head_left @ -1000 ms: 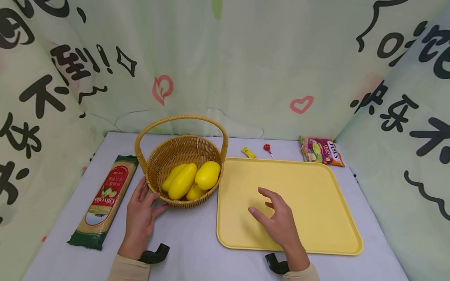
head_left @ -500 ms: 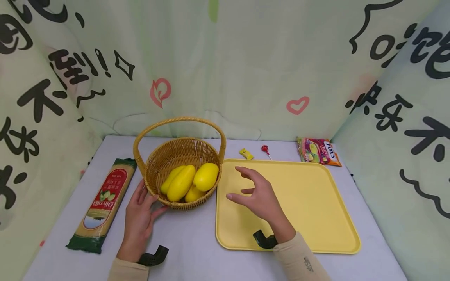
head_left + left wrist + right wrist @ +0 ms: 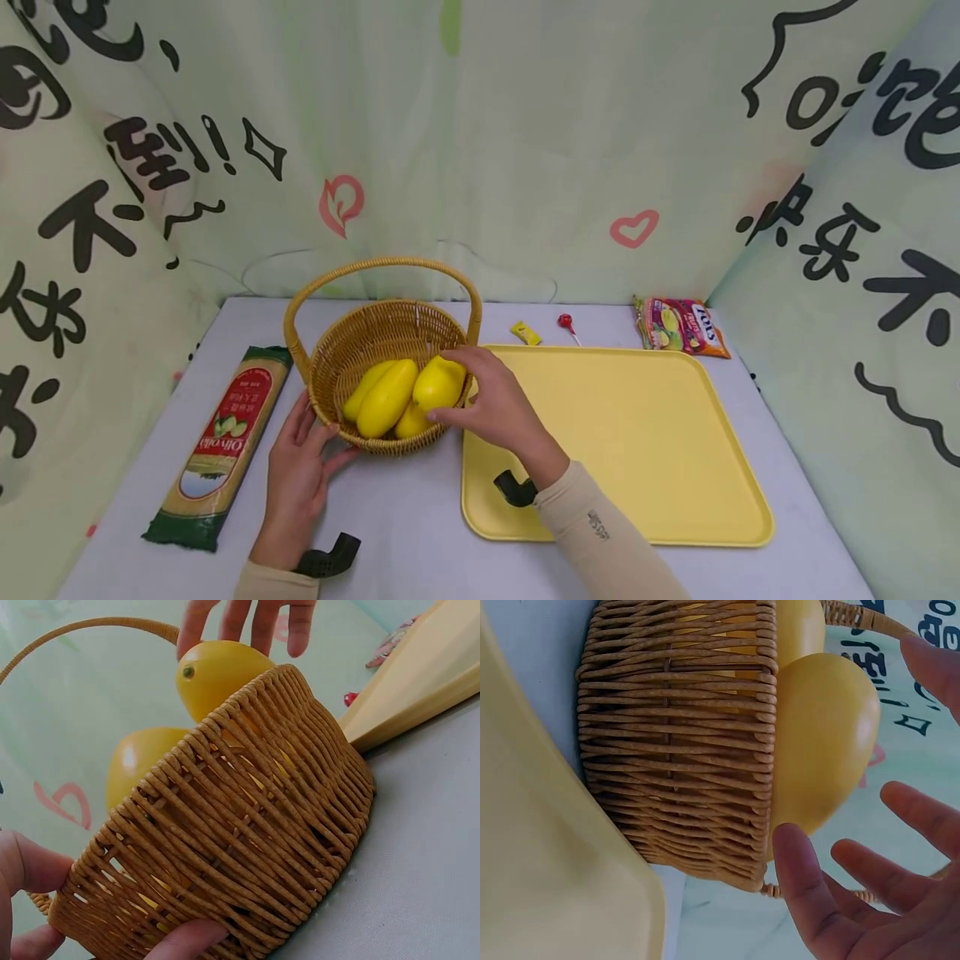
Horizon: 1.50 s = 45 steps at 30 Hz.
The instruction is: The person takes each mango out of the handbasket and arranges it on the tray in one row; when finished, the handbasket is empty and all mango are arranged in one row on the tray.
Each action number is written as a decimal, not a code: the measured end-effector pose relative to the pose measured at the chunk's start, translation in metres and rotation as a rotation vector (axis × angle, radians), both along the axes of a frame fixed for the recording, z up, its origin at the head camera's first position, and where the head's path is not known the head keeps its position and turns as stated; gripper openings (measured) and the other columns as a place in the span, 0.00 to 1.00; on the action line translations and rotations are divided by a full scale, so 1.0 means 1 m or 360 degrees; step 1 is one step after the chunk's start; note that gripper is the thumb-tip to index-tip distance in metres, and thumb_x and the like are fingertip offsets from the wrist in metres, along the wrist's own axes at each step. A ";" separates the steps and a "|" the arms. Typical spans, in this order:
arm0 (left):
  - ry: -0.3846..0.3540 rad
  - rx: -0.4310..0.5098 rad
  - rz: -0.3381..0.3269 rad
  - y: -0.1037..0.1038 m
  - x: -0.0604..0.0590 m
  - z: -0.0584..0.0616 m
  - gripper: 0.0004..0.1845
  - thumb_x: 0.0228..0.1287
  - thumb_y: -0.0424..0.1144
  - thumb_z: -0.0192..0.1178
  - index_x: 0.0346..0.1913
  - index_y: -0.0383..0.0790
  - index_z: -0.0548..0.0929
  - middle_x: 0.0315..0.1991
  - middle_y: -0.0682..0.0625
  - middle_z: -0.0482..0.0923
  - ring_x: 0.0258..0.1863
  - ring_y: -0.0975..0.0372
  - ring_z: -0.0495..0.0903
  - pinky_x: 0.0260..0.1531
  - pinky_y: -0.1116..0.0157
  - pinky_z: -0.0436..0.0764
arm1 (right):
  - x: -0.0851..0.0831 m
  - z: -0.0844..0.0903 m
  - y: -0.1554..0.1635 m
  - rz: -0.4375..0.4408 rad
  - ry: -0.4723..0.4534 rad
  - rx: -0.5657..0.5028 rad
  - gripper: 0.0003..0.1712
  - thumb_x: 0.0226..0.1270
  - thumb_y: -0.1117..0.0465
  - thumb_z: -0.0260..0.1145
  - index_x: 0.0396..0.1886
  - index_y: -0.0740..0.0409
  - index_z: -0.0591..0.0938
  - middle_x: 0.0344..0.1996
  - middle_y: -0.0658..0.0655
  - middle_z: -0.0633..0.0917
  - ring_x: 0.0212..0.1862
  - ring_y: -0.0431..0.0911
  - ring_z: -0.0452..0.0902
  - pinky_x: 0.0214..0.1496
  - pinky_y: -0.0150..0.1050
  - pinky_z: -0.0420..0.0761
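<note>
1. Green printed cloth is walling in a grey table point(image 3: 420, 517) that is carrying one yellow tray point(image 3: 637, 433).
2. One wicker basket point(image 3: 375, 346) is holding three mangoes that I can count; a fourth could be hiding beneath.
3. Left hand point(image 3: 296, 479), fingers relaxed, is bracing the basket wall; if it slackens, the basket could be tipping.
4. Right hand point(image 3: 491, 404), fingers spread, is closing over the rightmost mango point(image 3: 437, 382) without yet gripping it; smooth skin could be slipping.
5. One noodle packet point(image 3: 225, 437), one snack bag point(image 3: 681, 325), one lollipop point(image 3: 567, 323) and one sweet point(image 3: 526, 332) are lying around.
</note>
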State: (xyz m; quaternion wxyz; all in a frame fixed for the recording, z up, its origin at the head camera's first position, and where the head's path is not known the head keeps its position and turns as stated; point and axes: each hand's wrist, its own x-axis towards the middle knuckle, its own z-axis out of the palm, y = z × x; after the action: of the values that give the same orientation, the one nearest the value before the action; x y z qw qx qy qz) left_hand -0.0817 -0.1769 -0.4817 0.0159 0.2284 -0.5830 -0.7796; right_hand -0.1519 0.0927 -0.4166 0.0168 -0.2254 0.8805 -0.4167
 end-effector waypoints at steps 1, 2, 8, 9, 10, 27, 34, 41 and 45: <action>-0.0005 0.0000 0.0000 0.000 0.000 0.000 0.43 0.79 0.30 0.51 0.86 0.68 0.50 0.88 0.57 0.46 0.78 0.52 0.66 0.55 0.50 0.88 | 0.000 0.000 -0.002 0.0005 0.0006 0.0025 0.45 0.55 0.46 0.84 0.72 0.54 0.79 0.73 0.60 0.76 0.74 0.59 0.72 0.72 0.59 0.80; -0.0005 0.0000 0.0000 0.001 0.001 0.000 0.43 0.79 0.30 0.51 0.86 0.68 0.50 0.88 0.56 0.46 0.78 0.52 0.66 0.55 0.49 0.88 | -0.001 0.000 -0.004 0.0009 0.0024 0.0052 0.45 0.55 0.46 0.84 0.71 0.54 0.80 0.73 0.61 0.76 0.74 0.60 0.71 0.74 0.60 0.77; 0.0022 -0.0011 0.0021 0.002 -0.001 0.000 0.42 0.78 0.30 0.52 0.85 0.67 0.52 0.87 0.56 0.48 0.79 0.52 0.67 0.54 0.48 0.88 | -0.006 0.001 -0.013 0.0025 0.0099 0.0162 0.45 0.54 0.45 0.83 0.71 0.55 0.81 0.74 0.66 0.74 0.72 0.65 0.71 0.74 0.61 0.77; 0.0024 -0.0012 0.0023 0.002 -0.001 0.000 0.42 0.78 0.30 0.52 0.85 0.68 0.52 0.87 0.56 0.49 0.78 0.52 0.67 0.54 0.48 0.88 | -0.007 0.001 -0.015 0.0024 0.0100 0.0189 0.45 0.55 0.45 0.83 0.71 0.54 0.81 0.74 0.66 0.74 0.72 0.65 0.71 0.74 0.60 0.77; 0.0027 -0.0010 0.0023 0.002 -0.001 0.000 0.42 0.78 0.30 0.52 0.85 0.68 0.52 0.87 0.56 0.49 0.78 0.52 0.67 0.54 0.48 0.88 | -0.008 0.002 -0.016 0.0023 0.0101 0.0225 0.45 0.55 0.45 0.83 0.72 0.52 0.81 0.75 0.66 0.74 0.72 0.65 0.71 0.73 0.59 0.78; 0.0011 -0.0022 0.0037 0.002 0.001 -0.001 0.42 0.79 0.30 0.52 0.85 0.68 0.53 0.87 0.57 0.49 0.79 0.51 0.66 0.54 0.48 0.88 | -0.009 0.005 -0.024 0.0045 0.0087 0.0465 0.42 0.54 0.47 0.84 0.70 0.49 0.82 0.71 0.68 0.78 0.63 0.68 0.76 0.63 0.56 0.83; 0.0022 -0.0049 0.0029 0.003 0.001 -0.001 0.41 0.79 0.30 0.52 0.85 0.66 0.53 0.87 0.55 0.50 0.78 0.51 0.68 0.54 0.49 0.88 | -0.010 0.004 -0.025 0.0048 0.0065 0.0439 0.42 0.53 0.50 0.85 0.69 0.50 0.83 0.75 0.70 0.74 0.70 0.71 0.73 0.70 0.61 0.80; 0.0023 -0.0055 0.0026 0.003 0.001 -0.001 0.41 0.79 0.31 0.52 0.85 0.67 0.54 0.87 0.56 0.50 0.78 0.51 0.68 0.55 0.47 0.87 | -0.011 0.001 -0.025 0.0039 0.0155 0.0462 0.40 0.50 0.51 0.84 0.66 0.51 0.84 0.68 0.65 0.80 0.63 0.63 0.77 0.65 0.55 0.83; 0.0030 -0.0046 0.0026 0.002 0.001 -0.001 0.41 0.78 0.30 0.53 0.85 0.67 0.54 0.87 0.56 0.50 0.78 0.51 0.68 0.54 0.48 0.88 | -0.012 -0.002 -0.024 0.0029 0.0207 0.0442 0.39 0.49 0.52 0.84 0.64 0.51 0.84 0.64 0.62 0.81 0.59 0.60 0.78 0.61 0.53 0.84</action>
State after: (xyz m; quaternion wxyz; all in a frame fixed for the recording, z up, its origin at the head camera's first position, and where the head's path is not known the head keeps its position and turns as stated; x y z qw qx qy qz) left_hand -0.0810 -0.1747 -0.4827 0.0310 0.2256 -0.5922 -0.7729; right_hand -0.1638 0.0683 -0.4184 -0.0055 -0.2554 0.9268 -0.2751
